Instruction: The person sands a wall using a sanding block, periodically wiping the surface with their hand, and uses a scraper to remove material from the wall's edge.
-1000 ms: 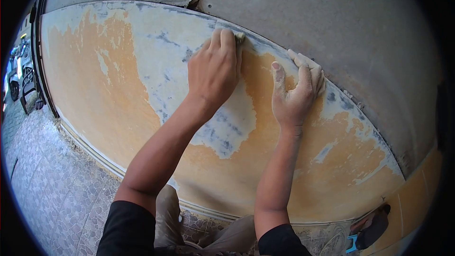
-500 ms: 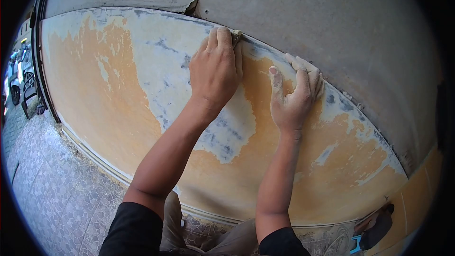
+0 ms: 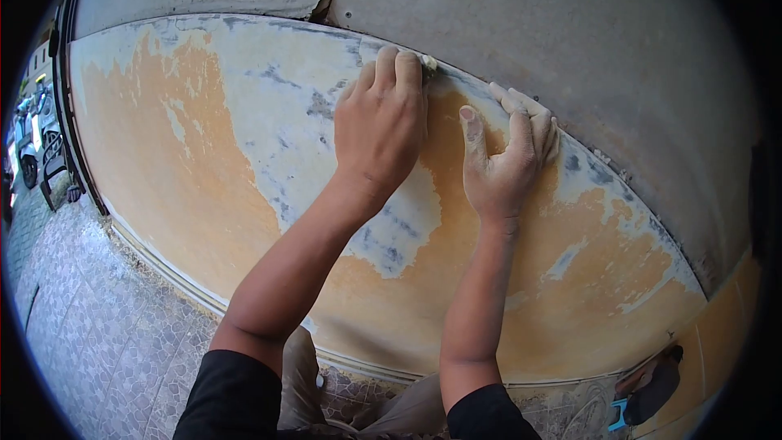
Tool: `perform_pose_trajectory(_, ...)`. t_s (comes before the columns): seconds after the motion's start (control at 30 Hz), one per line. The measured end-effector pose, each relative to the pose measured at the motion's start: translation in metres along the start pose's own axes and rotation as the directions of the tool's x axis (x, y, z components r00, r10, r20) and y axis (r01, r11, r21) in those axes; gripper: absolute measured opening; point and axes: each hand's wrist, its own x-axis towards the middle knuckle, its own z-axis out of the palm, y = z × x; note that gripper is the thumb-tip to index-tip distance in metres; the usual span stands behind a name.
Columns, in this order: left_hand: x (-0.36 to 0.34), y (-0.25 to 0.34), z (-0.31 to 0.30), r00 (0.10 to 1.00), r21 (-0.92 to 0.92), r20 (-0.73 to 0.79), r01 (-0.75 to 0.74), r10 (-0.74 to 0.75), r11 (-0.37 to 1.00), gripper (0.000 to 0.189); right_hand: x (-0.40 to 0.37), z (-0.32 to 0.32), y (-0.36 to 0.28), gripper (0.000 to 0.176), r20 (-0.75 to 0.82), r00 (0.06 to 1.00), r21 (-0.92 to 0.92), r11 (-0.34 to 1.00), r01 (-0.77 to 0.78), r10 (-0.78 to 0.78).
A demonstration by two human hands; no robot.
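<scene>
A low wall (image 3: pixel 399 297) fills the middle of the view, with orange paint worn to white and grey patches. At its upper edge, my left hand (image 3: pixel 381 124) is closed round a small dusty block-like piece (image 3: pixel 429 65); most of it is hidden by my fingers, so its kind cannot be made out. To the right, my right hand (image 3: pixel 509 155) is coated in pale dust and holds no tool. Its fingers lie over the wall's upper edge, while the thumb stands apart from them in front of the painted face.
Grey boards (image 3: pixel 521 24) with a dark gap (image 3: pixel 326 4) rise above the edge. Patterned paving (image 3: pixel 106 310) runs below left, near a dark chair (image 3: pixel 54 165) and a parked motorbike (image 3: pixel 28 134). Another person (image 3: pixel 658 387) is low at the far right, beside something blue (image 3: pixel 619 414).
My left hand has slid a little to the right along the upper edge with the small piece. My right hand stays in almost the same place.
</scene>
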Motion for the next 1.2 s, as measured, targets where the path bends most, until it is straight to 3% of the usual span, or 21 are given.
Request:
perform_pose_trajectory(0.13, -0.053, -0.009, -0.014, 0.984, -0.037, 0.165, 0.067, -0.06, 0.997, 0.023, -0.001, 0.001, -0.002, 0.046, -0.007, 1.0, -0.004, 1.0, -0.014, 0.014)
perform_pose_trajectory(0.27, -0.024, -0.012, -0.011, 0.993, -0.057, 0.115, 0.043, -0.037, 0.997, 0.024, -0.001, -0.002, -0.001, 0.047, 0.023, 1.0, 0.016, 1.0, -0.001, 0.0)
perform_pose_trajectory(0.4, 0.007, -0.005, -0.002, 0.994, -0.06, 0.019, 0.109, -0.108, 0.992, 0.025, -0.001, -0.002, -0.001, 0.048, 0.017, 1.0, -0.001, 1.0, -0.005, 0.005)
perform_pose_trajectory(0.53, -0.052, -0.008, -0.011, 0.995, -0.044, 0.084, 0.055, -0.051, 0.997, 0.024, -0.001, -0.002, -0.001, 0.048, 0.013, 1.0, 0.028, 1.0, -0.003, 0.003)
perform_pose_trajectory(0.6, -0.058, -0.015, -0.022, 0.976, -0.041, 0.203, 0.083, -0.073, 0.996, 0.025, 0.0, -0.003, 0.0, 0.048, 0.028, 1.0, 0.038, 0.999, -0.015, 0.014)
perform_pose_trajectory(0.87, 0.001, -0.013, -0.006, 0.995, -0.019, -0.005, 0.097, -0.097, 0.995, 0.024, 0.0, -0.004, 0.002, 0.048, 0.022, 1.0, 0.01, 1.0, 0.008, -0.008)
perform_pose_trajectory(1.0, -0.059, -0.013, -0.017, 0.986, -0.021, 0.139, 0.097, -0.093, 0.995, 0.025, -0.002, -0.001, 0.001, 0.046, 0.005, 1.0, 0.008, 1.0, 0.006, -0.006)
perform_pose_trajectory(1.13, -0.032, -0.02, -0.015, 0.986, -0.035, 0.145, 0.082, -0.076, 0.996, 0.024, -0.001, -0.001, 0.001, 0.045, -0.003, 1.0, -0.016, 1.0, 0.02, -0.02)
perform_pose_trajectory(1.2, 0.0, -0.022, -0.008, 0.993, -0.045, 0.025, 0.117, -0.116, 0.992, 0.023, 0.0, -0.001, 0.001, 0.046, -0.001, 1.0, -0.014, 1.0, 0.027, -0.027)
